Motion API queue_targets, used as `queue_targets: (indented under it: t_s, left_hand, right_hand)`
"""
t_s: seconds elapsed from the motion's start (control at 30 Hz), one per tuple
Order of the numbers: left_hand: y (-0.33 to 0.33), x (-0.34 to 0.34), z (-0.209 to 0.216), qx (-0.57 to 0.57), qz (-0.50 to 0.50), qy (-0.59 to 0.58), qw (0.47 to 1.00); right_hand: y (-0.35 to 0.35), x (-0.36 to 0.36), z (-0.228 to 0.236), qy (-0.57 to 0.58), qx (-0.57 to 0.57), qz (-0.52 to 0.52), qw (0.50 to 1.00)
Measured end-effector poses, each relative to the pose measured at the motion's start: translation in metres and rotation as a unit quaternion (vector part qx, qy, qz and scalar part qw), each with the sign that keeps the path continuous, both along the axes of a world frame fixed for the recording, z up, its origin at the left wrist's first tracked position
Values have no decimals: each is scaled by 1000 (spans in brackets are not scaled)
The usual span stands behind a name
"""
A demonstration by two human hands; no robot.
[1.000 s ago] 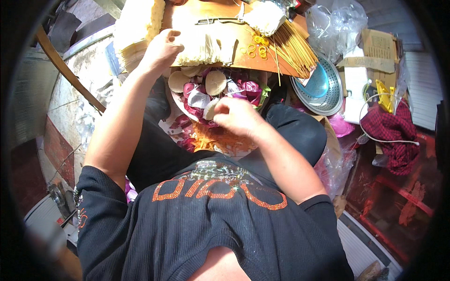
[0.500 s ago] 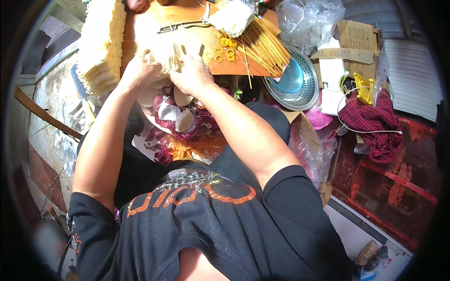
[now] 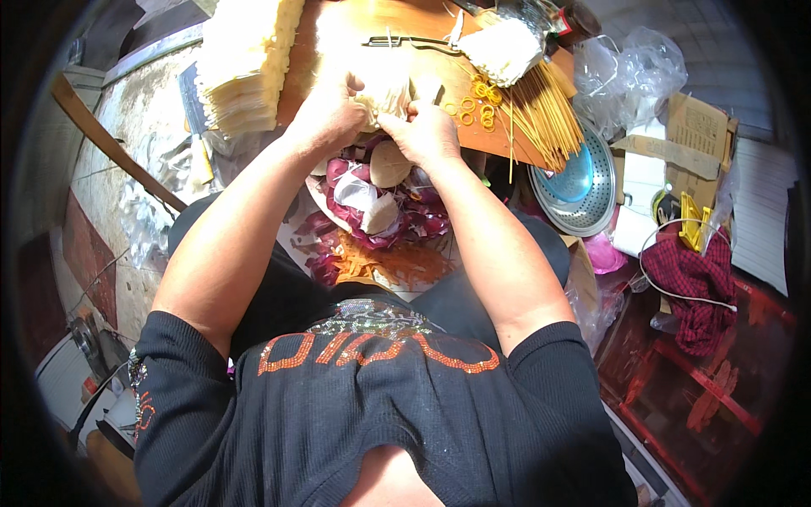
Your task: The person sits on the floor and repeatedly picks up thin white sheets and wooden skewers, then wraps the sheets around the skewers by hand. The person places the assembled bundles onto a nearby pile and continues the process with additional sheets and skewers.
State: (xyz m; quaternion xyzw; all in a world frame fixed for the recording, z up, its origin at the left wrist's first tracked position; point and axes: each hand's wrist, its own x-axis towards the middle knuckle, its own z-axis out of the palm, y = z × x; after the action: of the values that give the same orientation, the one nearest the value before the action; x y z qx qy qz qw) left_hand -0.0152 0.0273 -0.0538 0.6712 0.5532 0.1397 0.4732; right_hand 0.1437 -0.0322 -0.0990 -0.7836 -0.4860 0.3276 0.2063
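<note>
Both of my hands are at the near edge of the orange board, closed on a white, thin-layered bundle (image 3: 390,91) that the sunlight partly washes out. My left hand (image 3: 336,111) pinches its left side. My right hand (image 3: 427,135) presses thumb and fingers on its right side. A dark-handled tool (image 3: 414,41) lies just beyond the bundle. Right of my right hand are several small yellow rings (image 3: 481,100) and a spread of thin wooden sticks (image 3: 541,114). Below my hands, purple-red peelings (image 3: 422,224), pale cut pieces (image 3: 389,165) and orange shreds (image 3: 380,262) lie heaped.
At the left stands a tall stack of thin cream sheets (image 3: 245,72), beside a cleaver (image 3: 194,110). A metal colander (image 3: 598,190) with a blue bowl (image 3: 568,173), clear plastic bags (image 3: 634,72), cardboard (image 3: 697,135) and a checked cloth (image 3: 693,291) are at the right.
The view has shifted, so the whole scene sits further right and slightly higher. Both hands keep hold of the white bundle, and my left hand is closer in on it.
</note>
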Motion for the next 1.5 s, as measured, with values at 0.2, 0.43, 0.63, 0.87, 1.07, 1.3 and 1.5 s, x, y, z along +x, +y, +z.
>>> queue_targets:
  t_s: [0.2, 0.43, 0.63, 0.87, 1.07, 1.3, 1.5]
  left_hand:
    - [1, -6, 1, 55, -42, 52, 996]
    - [3, -5, 15, 24, -83, 67, 994]
    - [2, -2, 55, -14, -79, 24, 996]
    - [5, -3, 19, 35, -43, 31, 998]
    - [5, -2, 14, 73, -71, 43, 994]
    - [2, -7, 13, 80, -169, 124, 975]
    - [-1, -7, 10, 87, -180, 167, 965]
  right_hand:
    - [7, -1, 18, 1, -37, 1, 999]
    - [12, 5, 15, 22, -40, 3, 999]
    - [17, -6, 23, -6, -77, 4, 997]
    - [28, -7, 19, -43, -63, 20, 997]
    - [30, -13, 33, -78, -61, 21, 995]
    - [34, -14, 34, -125, -83, 34, 988]
    - [30, -13, 39, -198, 10, 156, 968]
